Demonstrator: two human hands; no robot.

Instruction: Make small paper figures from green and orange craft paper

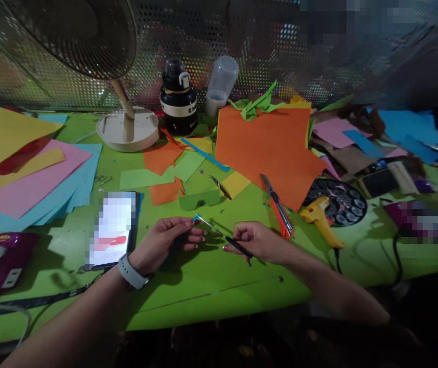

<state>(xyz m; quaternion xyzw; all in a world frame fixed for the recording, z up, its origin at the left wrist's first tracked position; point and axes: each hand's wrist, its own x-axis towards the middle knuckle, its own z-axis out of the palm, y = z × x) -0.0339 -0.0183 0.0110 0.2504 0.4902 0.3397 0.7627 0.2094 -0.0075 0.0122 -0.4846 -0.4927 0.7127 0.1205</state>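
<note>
Nearest me is the front edge of the green table (219, 301), bare there, which I think gives my wrists room. My left fingers (183, 226), below a pale wristwatch (132, 272), pinch a tiny blue scrap (196, 217) at its edge, thumb over index, the others loosely bent, probably so its end stays exposed. My right fingers (243, 230) are closed around a black-handled tool (237, 246); its bright metal end slants up to the scrap, just above the tabletop. The grip sits well back, I'd judge so that the thin end stays visible; whether it is tweezers or blades, I cannot tell.

Left of my hands lies a lit phone (113, 225), face up, likely for easy glancing. To the right rest a yellow glue gun (326, 220) and a red-handled cutter (284, 222), its blade end pointing away from me, which seems safer. Just beyond my fingers lies a green cut-out (199, 198). Farther, an orange sheet (260, 143) lies over other paper. At the back, a fan (145, 135) and dark flask (180, 120) stand by the perforated screen (264, 46), presumably out of the way.
</note>
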